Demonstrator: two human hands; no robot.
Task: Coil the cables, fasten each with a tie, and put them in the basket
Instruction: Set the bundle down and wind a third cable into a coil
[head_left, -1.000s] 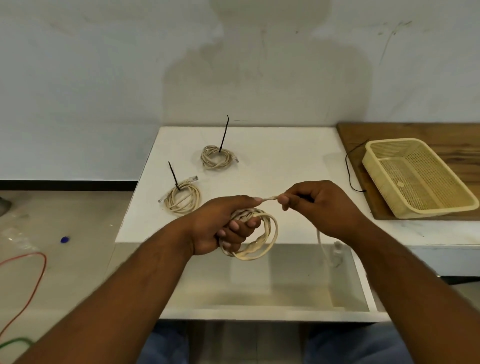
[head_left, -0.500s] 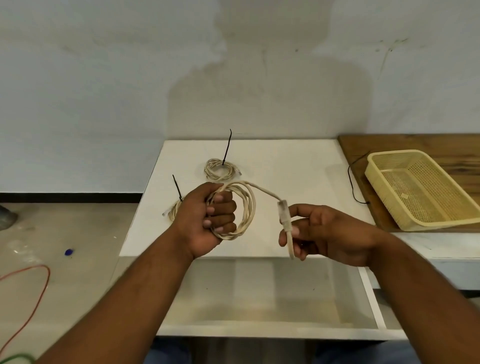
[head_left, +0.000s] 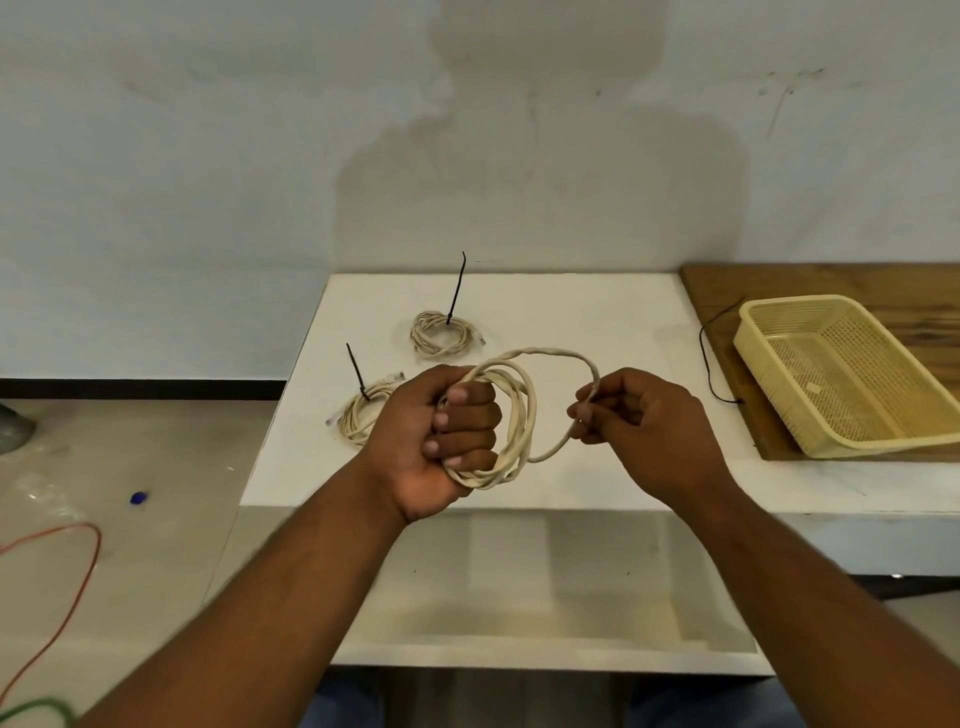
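My left hand (head_left: 441, 431) grips a coil of cream cable (head_left: 517, 421) above the white table's front edge. A last loop of that cable arcs to the right, and my right hand (head_left: 639, 421) pinches its free end between thumb and fingers. Two more cream coils lie on the table, each with a black tie sticking up: the far coil (head_left: 441, 335) and the near coil (head_left: 363, 410), partly hidden by my left hand. The yellow mesh basket (head_left: 779, 384) sits at the right on a wooden board and holds no cables.
The white table (head_left: 571, 312) stands against the wall. A loose black tie (head_left: 709, 364) lies by the basket's left side on the wooden board (head_left: 831, 280). Red and green cables (head_left: 78, 571) lie on the floor at the left. A shelf sits under the table.
My right hand rose and moved toward the coil, turning the free end into another loop. My left hand kept its grip on the coil. The camera view tilted slightly.
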